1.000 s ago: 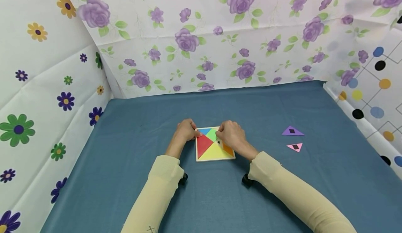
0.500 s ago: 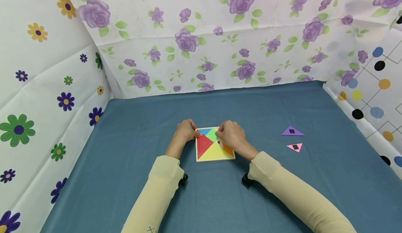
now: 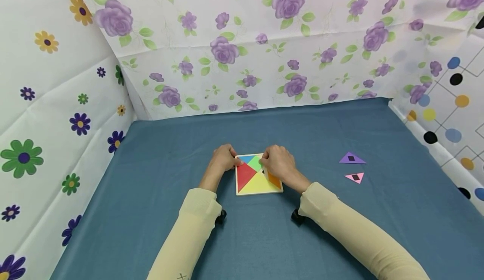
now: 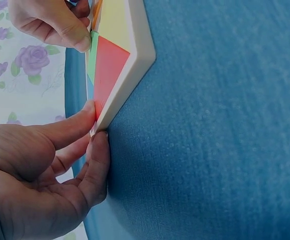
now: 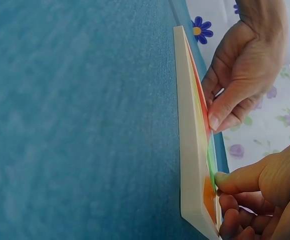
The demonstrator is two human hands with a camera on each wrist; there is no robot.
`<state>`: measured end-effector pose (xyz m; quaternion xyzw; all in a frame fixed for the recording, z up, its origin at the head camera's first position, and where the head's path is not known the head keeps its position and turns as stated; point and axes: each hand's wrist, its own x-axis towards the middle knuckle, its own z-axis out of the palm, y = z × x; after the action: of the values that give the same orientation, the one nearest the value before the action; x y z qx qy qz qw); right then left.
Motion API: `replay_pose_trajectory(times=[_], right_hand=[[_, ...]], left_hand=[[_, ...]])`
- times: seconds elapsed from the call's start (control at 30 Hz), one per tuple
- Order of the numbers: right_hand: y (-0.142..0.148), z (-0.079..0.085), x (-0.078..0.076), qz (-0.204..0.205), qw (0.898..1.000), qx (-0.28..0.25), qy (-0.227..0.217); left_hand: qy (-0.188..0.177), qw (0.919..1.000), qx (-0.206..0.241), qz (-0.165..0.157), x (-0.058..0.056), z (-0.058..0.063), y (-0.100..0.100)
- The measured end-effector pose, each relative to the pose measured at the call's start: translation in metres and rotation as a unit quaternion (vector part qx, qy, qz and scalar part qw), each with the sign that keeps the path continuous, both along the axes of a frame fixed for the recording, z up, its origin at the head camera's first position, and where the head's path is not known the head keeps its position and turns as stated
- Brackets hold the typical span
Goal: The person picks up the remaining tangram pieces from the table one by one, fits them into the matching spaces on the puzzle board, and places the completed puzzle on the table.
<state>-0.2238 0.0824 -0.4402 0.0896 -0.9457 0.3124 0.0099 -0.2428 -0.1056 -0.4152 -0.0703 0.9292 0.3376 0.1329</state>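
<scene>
A square tangram tray [image 3: 261, 194] with a pale frame lies on the blue cloth. My left hand [image 3: 222, 158] grips its far left corner, thumb on top and fingers against the side in the left wrist view. My right hand [image 3: 279, 162] is over the far right part, fingers curled and thumb tip [image 5: 222, 179] at the green piece [image 3: 255, 162]. What its other fingertips touch is hidden. Red [image 3: 245, 176], yellow [image 3: 259, 184] and blue [image 3: 246, 158] pieces lie in the tray. An orange piece [image 3: 274, 181] shows partly under my right hand, beside a pale gap with a dark mark.
To the right on the cloth [image 3: 310, 137] lie a purple triangle [image 3: 345, 160] and a smaller pink triangle [image 3: 360, 178], each with a dark square on it. Flower-printed sheets [image 3: 261, 74] stand behind and at the left, and a dotted sheet [image 3: 442, 116] at the right.
Both hands and the pieces stay where they were. The head view has shifted very slightly.
</scene>
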Motion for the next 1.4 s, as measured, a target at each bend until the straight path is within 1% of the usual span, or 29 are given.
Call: replay_pose_trajectory(times=[0.23,0.5,0.67,0.87,1.1,1.4], right_hand=[[0.0001,-0.0001,0.0003,0.001,1.000,0.001,0.001],[-0.0004,0.0009,0.0009,0.001,1.000,0.013,0.006],[-0.0005,-0.0009,0.0013,0.007,1.000,0.016,0.009],[-0.0004,-0.0027,0.0015,0.009,1.000,0.009,0.012],[0.0008,-0.0035,0.0018,0.009,1.000,0.007,0.016],[0.0016,-0.0032,0.0022,0.015,1.000,-0.005,0.018]], left_hand=[[-0.001,1.0000,0.002,0.001,-0.0007,-0.0002,0.0006],[0.000,1.0000,-0.003,-0.003,0.0008,0.0004,0.0014],[0.001,0.9999,-0.013,-0.006,0.0021,0.0014,0.0035],[-0.001,0.9997,-0.023,-0.003,0.0032,0.0012,0.0057],[0.000,0.9998,-0.018,0.001,0.0036,0.0013,0.0076],[0.000,0.9997,-0.024,0.008,0.0032,0.0028,0.0100]])
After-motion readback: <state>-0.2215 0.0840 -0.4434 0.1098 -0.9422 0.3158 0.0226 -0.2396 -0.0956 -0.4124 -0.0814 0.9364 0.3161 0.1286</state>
